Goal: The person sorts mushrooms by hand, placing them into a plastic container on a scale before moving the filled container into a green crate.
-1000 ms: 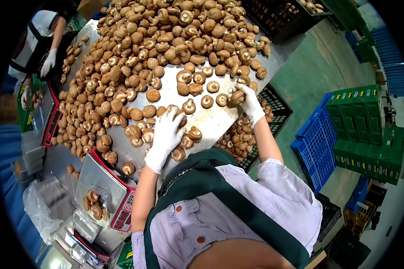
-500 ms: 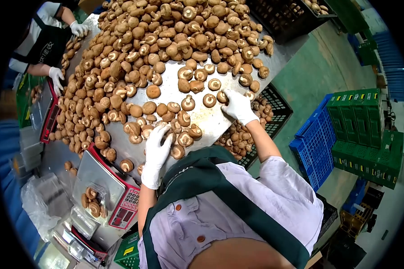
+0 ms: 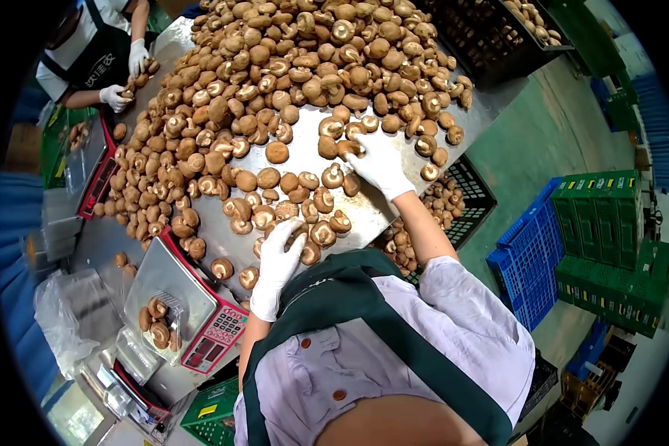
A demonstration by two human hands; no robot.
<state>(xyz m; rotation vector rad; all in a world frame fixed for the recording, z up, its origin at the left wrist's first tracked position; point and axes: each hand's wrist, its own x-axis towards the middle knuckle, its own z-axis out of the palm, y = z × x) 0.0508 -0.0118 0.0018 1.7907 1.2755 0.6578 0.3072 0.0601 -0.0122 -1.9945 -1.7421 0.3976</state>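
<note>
Brown shiitake mushrooms (image 3: 327,82) are heaped on a metal table (image 3: 302,145). My right hand (image 3: 381,167), in a white glove, reaches over the bare patch, with its outstretched fingers against a mushroom (image 3: 346,149). Another mushroom (image 3: 351,183) lies just below that hand. At the near side of the table, my gloved left hand (image 3: 277,260) has its fingers curved and apart beside a small cluster of mushrooms (image 3: 322,233). Nothing shows gripped in either hand, though some fingertips are partly hidden.
A red-edged digital scale (image 3: 219,331) bears a clear tray of mushrooms (image 3: 156,323). Under the table edge is a black crate (image 3: 472,197) with more mushrooms. A co-worker's gloved hands (image 3: 126,82) are at the far left. Green crates (image 3: 598,215) and a blue pallet (image 3: 528,253) stand right.
My right hand has moved left across the bare patch, and the loose mushrooms there now lie closer to the others. My left hand stays near its cluster. The co-worker's hands have come together over mushrooms.
</note>
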